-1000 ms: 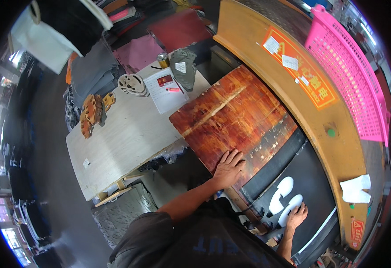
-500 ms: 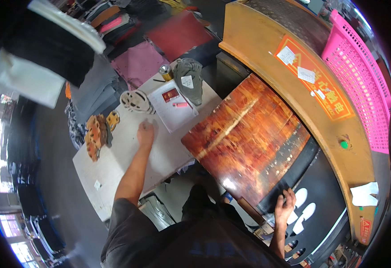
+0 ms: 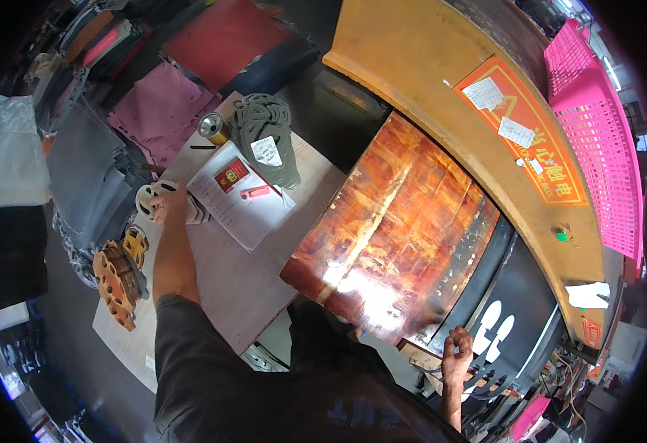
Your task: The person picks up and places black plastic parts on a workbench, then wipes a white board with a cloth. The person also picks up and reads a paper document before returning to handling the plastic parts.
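Note:
My left hand (image 3: 170,205) reaches across the pale table, its fingers closed over a stack of cream cut-out pieces (image 3: 147,198). Beside that stack lies a paper sheet (image 3: 224,214) carrying a dark red packet (image 3: 231,176) and a pink lighter (image 3: 255,192). Closer to me on the left is a stack of orange-brown cut-outs (image 3: 114,284), with a small yellow cut-out (image 3: 136,247) against it. At lower right my right hand (image 3: 456,358) hovers loosely curled, fingers a little apart, with nothing seen in it. It is near the black work surface, next to white sole-shaped pieces (image 3: 488,325).
A glossy brown board (image 3: 397,229) lies between the table (image 3: 227,273) and an orange-yellow machine beam (image 3: 427,59). A metal can (image 3: 213,129) and grey cut-outs (image 3: 261,122) stand at the table's far end. A pink basket (image 3: 597,125) sits beyond the beam; pink sheets (image 3: 161,111) lie far left.
My left hand has moved forward and left from bare table onto the cream cut-outs. The right hand's fingers have curled more. The view has shifted.

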{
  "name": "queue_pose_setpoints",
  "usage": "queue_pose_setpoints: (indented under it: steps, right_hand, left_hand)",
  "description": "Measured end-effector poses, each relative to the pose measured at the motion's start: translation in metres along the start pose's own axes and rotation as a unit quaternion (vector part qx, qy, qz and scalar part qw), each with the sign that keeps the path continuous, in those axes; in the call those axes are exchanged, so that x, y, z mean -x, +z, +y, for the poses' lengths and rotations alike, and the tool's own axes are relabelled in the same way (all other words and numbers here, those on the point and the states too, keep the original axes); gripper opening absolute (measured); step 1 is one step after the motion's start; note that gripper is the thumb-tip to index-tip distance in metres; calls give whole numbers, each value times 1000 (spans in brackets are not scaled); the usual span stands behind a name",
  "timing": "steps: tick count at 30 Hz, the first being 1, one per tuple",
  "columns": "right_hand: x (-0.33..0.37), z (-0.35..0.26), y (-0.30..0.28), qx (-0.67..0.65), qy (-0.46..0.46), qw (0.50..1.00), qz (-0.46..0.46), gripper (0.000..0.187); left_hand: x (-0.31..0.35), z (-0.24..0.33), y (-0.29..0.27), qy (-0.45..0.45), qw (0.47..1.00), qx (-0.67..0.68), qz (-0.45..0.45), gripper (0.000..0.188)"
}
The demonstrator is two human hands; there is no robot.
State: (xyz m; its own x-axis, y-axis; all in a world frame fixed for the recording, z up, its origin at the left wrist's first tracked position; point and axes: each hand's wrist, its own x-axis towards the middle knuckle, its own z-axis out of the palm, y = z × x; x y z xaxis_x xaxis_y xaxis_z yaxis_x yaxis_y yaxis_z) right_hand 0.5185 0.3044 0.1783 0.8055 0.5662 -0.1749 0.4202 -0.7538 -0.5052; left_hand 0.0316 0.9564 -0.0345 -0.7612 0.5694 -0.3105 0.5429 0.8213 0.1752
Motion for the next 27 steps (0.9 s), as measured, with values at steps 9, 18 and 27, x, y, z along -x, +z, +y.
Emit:
queue_pose_setpoints:
  steps: [9,18,27]
  right_hand:
    - [-17,-2,9,-57,-41,996,-47,21]
    - [-18,20,10,-165,-212,962,-56,23]
    - [79,227,-125,-249,-97,963,39,23]
  left_hand:
    - [47,-90,-138,109,859,419,-271,77]
    - [378,-180,-199,135,447,625,-625,102]
    - [776,-241,-90,510,535,181,-649,95]
